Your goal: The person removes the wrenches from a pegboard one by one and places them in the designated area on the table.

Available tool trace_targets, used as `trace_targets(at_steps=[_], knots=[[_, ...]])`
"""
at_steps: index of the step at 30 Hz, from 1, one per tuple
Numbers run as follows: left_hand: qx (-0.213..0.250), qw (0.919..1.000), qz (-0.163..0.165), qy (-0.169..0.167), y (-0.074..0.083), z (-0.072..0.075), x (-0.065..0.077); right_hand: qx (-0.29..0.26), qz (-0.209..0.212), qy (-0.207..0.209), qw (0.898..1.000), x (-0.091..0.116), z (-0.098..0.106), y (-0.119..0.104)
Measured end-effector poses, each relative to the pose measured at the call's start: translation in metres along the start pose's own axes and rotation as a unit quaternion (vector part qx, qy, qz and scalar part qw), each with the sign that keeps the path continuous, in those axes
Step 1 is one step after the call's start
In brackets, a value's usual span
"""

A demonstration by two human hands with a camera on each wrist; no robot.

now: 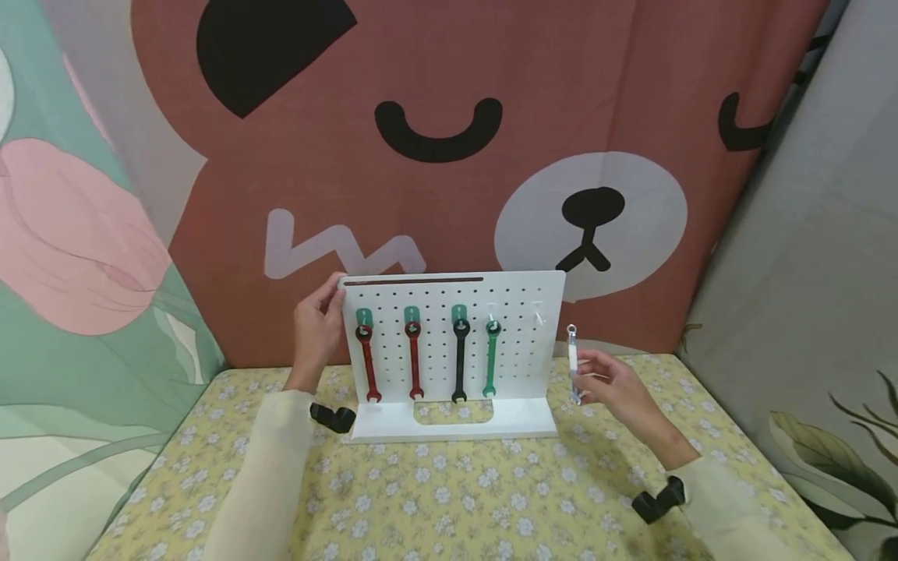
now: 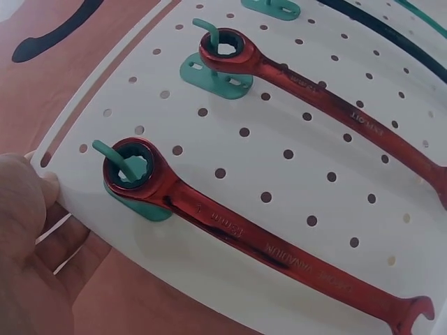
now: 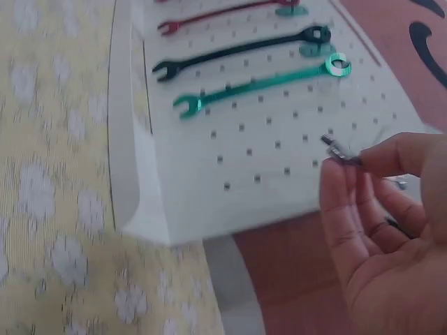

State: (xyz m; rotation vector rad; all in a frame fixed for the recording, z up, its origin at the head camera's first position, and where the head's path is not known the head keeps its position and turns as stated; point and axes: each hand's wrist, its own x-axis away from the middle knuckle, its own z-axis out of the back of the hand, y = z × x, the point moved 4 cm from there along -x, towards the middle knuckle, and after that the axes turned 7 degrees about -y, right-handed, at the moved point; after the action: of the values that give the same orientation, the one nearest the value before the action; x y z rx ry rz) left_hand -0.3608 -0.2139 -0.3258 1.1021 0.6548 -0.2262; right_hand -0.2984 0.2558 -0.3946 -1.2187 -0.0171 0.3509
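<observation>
A white pegboard stand stands upright on the table, and my left hand grips its upper left edge. Four ring-end hooks aside, two red wrenches, a black wrench and a green wrench hang by their ring ends. Between thumb and fingers my right hand pinches a silver wrench, held upright just beyond the board's right edge, ring end up. In the right wrist view only a short end of it shows; the fingers hide the rest.
Green hooks hold the red and black wrenches. A clear hook sits bare at the board's upper right. A yellow flowered cloth covers the table, and a bear-printed curtain hangs close behind the board.
</observation>
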Motion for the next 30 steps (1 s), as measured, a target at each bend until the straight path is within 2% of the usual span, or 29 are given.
trace_targets(at_steps=[6,8,14,24,30], knots=[[0.01,0.9999,-0.004,-0.001,-0.001,-0.001,-0.002,0.022,-0.034,-0.015,0.999,0.005,0.012,0.017],[0.009,1.0,0.0,-0.001,-0.001,0.0,-0.001,0.045,-0.042,-0.021,0.998,0.005,0.013,0.025],[0.007,0.9999,0.007,-0.003,0.0,0.001,0.001,0.111,-0.038,-0.029,0.993,0.01,0.013,0.044],[0.013,0.9999,0.002,-0.006,0.0,0.0,0.001,0.101,-0.09,-0.093,0.986,0.013,0.003,0.066],[0.016,0.9998,0.001,-0.007,-0.001,0.001,0.001,0.091,-0.109,-0.116,0.983,0.013,-0.001,0.077]])
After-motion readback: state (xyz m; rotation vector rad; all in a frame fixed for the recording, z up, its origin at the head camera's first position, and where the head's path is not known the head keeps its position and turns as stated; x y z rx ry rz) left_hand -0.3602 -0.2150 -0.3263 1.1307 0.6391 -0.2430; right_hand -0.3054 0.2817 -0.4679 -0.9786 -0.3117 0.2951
